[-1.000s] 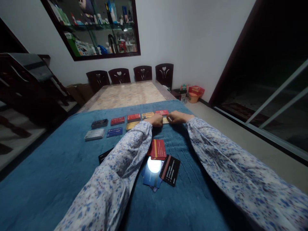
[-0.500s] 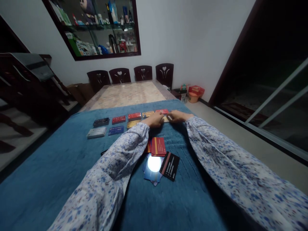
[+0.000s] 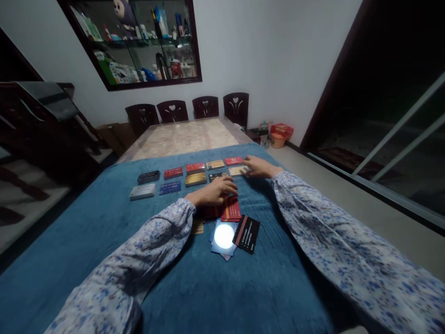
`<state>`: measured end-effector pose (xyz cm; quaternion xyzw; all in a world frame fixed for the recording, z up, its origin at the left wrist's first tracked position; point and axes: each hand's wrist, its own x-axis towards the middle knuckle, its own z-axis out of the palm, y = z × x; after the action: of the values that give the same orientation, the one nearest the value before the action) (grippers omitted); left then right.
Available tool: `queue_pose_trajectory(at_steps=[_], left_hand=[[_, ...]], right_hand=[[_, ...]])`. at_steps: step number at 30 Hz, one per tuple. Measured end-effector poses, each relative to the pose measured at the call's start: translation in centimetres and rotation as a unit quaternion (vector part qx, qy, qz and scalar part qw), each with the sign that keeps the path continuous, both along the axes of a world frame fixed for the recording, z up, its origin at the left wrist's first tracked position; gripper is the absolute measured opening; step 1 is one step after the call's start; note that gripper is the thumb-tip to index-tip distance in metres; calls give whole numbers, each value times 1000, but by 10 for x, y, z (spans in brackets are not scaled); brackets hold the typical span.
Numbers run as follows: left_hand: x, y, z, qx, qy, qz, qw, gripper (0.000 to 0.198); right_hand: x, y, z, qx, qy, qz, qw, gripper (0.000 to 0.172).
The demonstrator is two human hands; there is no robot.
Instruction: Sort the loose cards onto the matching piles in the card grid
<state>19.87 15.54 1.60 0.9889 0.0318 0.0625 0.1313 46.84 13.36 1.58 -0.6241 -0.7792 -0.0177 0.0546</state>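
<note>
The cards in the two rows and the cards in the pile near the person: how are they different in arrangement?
The cards in the two rows lie side by side, apart, squared to one another; the pile of cards overlaps at mixed angles. The right hand touches the rows' right end; the left hand rests over the pile. A bright glare hides one pile card; none hides a row card. Both lie flat on the blue cloth.
</note>
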Motion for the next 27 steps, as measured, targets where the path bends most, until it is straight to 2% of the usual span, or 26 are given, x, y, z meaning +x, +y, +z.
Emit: queue_pose_trajectory(at_steps=[4,8,20,27], left_hand=[[-16,-8,0,-22,33,-1,999,52],[-23,-13,-1,-4,61,18,998,57],[-30,-28,-4,99,38,66,992,28],[-33,-36,-3,90,37,89,991,12]], right_hand=[[-13,-11,-1,29,10,26,999,41],[-25,-18,-5,38,9,46,998,39],[-55,-49,-18,62,54,150,985,23],[-61,-63,-21,38,60,158,985,17]])
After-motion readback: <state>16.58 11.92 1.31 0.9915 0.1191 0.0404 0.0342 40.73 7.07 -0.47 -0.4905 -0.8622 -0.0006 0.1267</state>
